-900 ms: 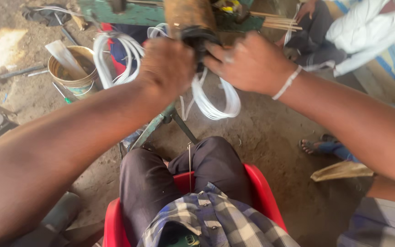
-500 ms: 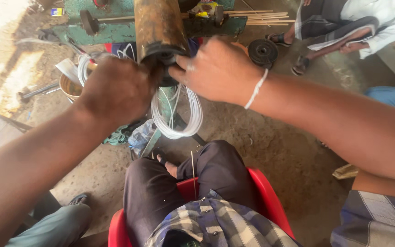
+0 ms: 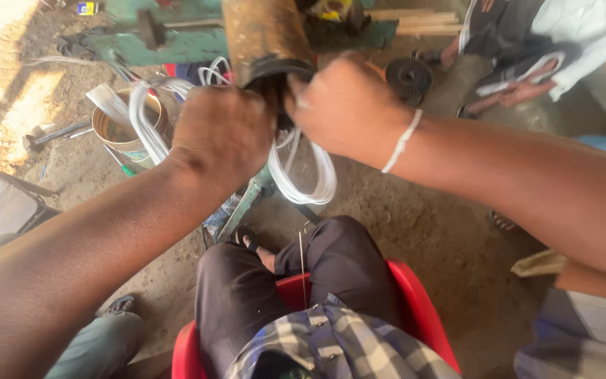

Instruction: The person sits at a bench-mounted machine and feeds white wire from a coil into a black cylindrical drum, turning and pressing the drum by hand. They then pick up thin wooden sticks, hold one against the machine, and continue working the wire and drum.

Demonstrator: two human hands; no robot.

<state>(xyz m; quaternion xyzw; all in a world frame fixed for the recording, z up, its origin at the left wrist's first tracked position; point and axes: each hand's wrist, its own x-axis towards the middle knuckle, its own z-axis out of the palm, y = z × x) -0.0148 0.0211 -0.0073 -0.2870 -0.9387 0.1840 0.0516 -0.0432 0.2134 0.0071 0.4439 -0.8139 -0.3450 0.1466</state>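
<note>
Both hands — left hand (image 3: pixel 222 133), right hand (image 3: pixel 348 105) — are being closed around the black ring (image 3: pixel 275 70) on the rusty cylinder (image 3: pixel 261 31), steadying it; white tubing loops (image 3: pixel 303 175) are hanging below.

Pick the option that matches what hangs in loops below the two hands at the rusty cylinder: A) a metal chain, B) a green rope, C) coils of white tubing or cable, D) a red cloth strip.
C: white coils hang in loops just under the left hand and the right hand, both of which are closed at the dark end of the rusty cylinder.
</note>
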